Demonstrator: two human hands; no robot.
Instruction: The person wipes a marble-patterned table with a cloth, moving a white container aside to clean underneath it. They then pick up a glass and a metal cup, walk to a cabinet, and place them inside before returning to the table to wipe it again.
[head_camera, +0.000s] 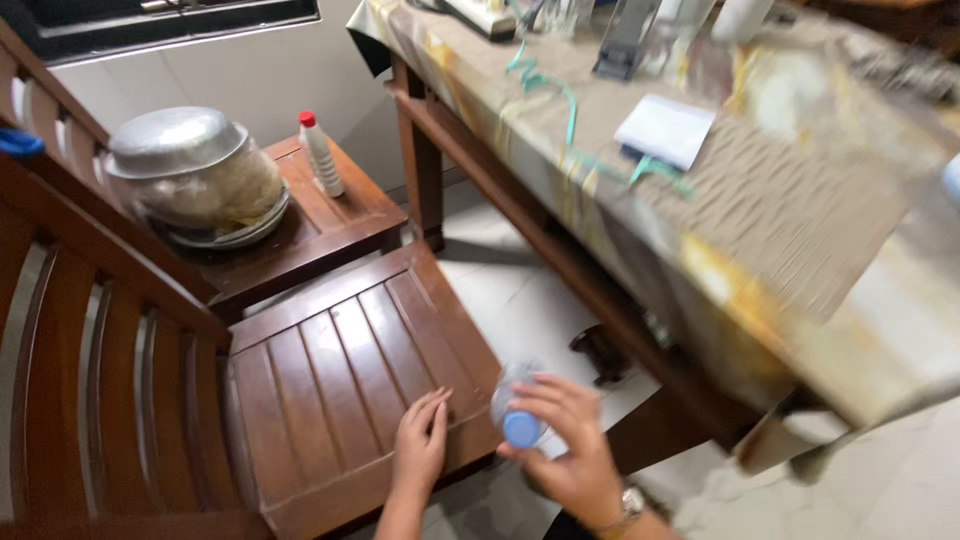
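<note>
A clear bottle with a blue cap (519, 408) is gripped by the right hand (565, 445), just past the front edge of the wooden chair seat (350, 380). The left hand (421, 445) is laid flat, open, on that seat. A covered table (800, 230) stands to the right; a side table (320, 225) with a metal-lidded bowl (195, 175) and a small red-capped bottle (321, 152) is seen behind.

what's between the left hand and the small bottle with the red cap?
Only bare wood in the head view: the slatted chair seat under the left hand, then the side table where the red-capped bottle stands.
</note>
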